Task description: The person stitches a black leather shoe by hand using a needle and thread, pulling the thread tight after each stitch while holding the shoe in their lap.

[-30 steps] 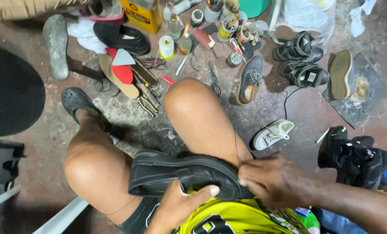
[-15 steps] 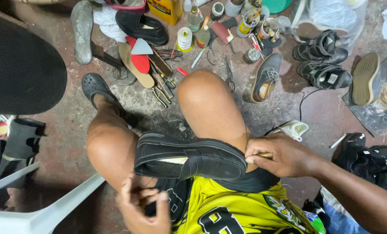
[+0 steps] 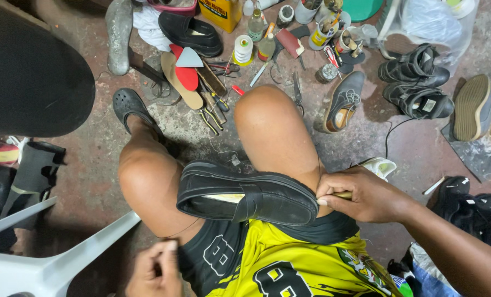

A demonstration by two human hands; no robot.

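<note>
A black leather slip-on shoe with a thick dark sole (image 3: 245, 192) lies on its side across the person's bare thighs, toe end toward the right hand, heel end over the left thigh. Its upper is smooth and matte, with a strap-like band crossing the middle; along the edge where sole meets upper a pale, cream-coloured strip shows in a narrow gap. The sole's rim is ridged and slightly dusty.

The right hand (image 3: 366, 195) sits just beside the shoe's toe end, fingers curled tight around a thin yellowish wooden-handled tool (image 3: 341, 194), whose tip is hidden against the shoe. The left hand (image 3: 154, 269) is below the shoe's heel end, near the hem of the black-and-yellow jersey (image 3: 289, 264), fingers bent loosely inward; whether they hold anything cannot be told, as it is blurred.

Beyond the shoe, past the knees, the stained concrete floor (image 3: 410, 143) carries a grey lace-up shoe (image 3: 344, 102), a pair of black strapped sandals (image 3: 416, 82), a spool of white thread (image 3: 243, 49) and a tan insole (image 3: 179, 82). A white plastic chair (image 3: 47, 258) stands left of the shoe.
</note>
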